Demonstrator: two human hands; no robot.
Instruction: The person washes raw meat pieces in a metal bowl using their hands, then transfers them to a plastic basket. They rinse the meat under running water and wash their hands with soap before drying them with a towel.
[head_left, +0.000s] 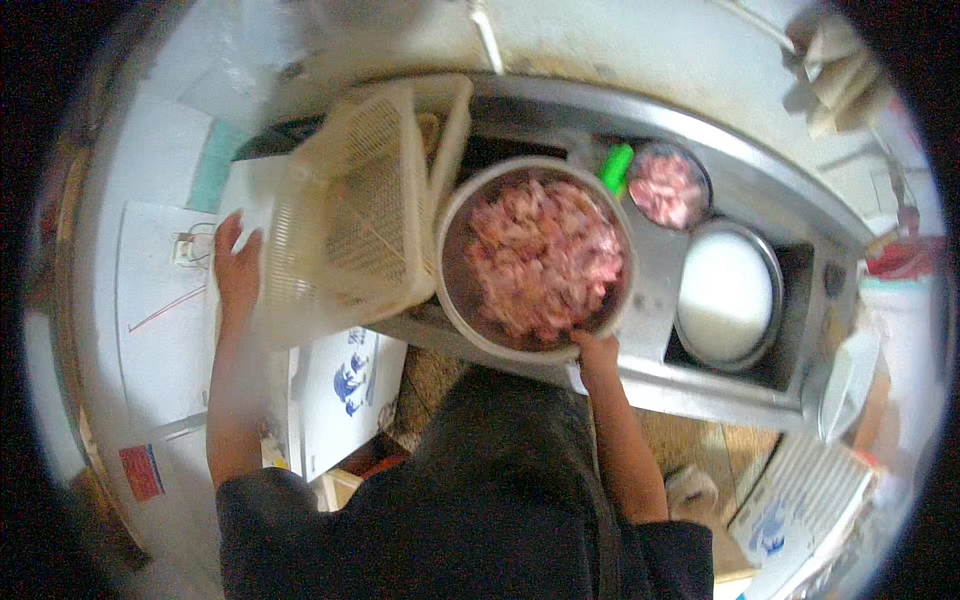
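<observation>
A large round metal pot full of raw meat pieces stands on the front part of a steel sink counter. My right hand grips its near right rim. Out to the left, my left hand is raised with thumb and fingers apart, beside the left edge of a cream plastic basket; whether it touches the basket is unclear. A second slotted basket lies behind the first. At the back right, a smaller bowl holds more raw meat, with a bright green object beside it.
A metal basin of whitish liquid sits over the sink at the right. Below the counter on the left is a white box with blue print; another printed box stands at the lower right. A wall socket is at the left.
</observation>
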